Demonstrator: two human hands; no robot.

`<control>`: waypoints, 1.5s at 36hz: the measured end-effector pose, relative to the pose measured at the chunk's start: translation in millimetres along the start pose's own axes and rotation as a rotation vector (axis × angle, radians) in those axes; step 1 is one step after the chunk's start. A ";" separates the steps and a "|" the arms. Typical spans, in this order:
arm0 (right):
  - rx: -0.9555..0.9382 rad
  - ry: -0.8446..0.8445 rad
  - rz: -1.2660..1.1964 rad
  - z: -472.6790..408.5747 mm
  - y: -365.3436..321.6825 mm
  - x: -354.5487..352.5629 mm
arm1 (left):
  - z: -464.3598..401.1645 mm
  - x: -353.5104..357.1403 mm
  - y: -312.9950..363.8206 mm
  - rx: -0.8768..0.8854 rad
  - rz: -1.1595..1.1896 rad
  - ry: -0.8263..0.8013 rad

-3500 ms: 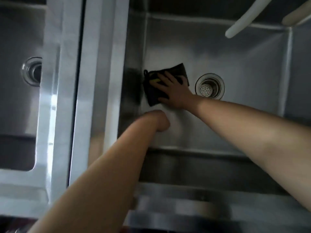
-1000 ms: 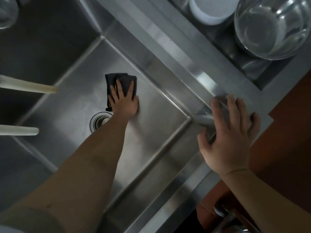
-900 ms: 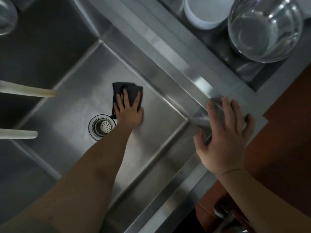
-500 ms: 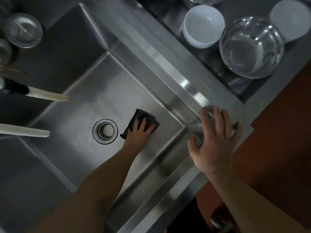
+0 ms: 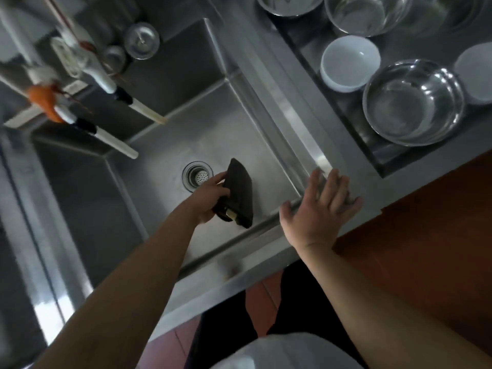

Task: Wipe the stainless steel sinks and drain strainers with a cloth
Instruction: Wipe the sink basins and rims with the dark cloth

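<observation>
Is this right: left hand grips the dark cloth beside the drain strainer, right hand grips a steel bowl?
Not quite. In the head view the right hand rests open on the sink rim, not on a bowl. The left hand does grip the dark cloth beside the drain strainer.

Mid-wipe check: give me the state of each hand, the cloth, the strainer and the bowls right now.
left hand: grips the cloth, over the sink floor.
right hand: fingers spread, at the sink's corner rim.
cloth: dark, folded, held.
drain strainer: seated in the drain, uncovered.
white bowl: upright, empty.
steel bowl: upright, empty.
</observation>
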State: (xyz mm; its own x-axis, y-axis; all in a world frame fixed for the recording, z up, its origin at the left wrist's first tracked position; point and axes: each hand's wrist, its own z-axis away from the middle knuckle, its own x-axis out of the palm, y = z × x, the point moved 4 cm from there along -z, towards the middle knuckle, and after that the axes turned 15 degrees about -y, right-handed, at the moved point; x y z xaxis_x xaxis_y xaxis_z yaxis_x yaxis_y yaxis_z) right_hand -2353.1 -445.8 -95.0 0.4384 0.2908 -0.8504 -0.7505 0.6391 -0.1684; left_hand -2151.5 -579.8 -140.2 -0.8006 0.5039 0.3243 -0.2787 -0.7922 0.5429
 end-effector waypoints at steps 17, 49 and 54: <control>-0.901 -0.933 -0.538 56.8 -50.5 -188.3 | 193.3 112.5 64.0 0.236 -0.070 -0.480; -0.627 -0.563 -0.376 140.1 -31.4 -139.2 | 225.6 93.4 -34.9 0.436 -0.867 0.025; -0.627 -0.626 -0.594 111.9 -23.4 -171.5 | 219.0 95.3 11.6 0.526 -0.813 0.026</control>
State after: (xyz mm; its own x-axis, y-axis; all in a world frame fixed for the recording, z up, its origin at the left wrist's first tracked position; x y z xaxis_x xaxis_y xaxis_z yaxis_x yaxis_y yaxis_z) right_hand -2355.4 -430.9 110.6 0.8601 0.4808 -0.1705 -0.3753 0.3700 -0.8498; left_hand -2114.8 -465.5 66.7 -0.4813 0.8172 -0.3172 -0.4847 0.0535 0.8730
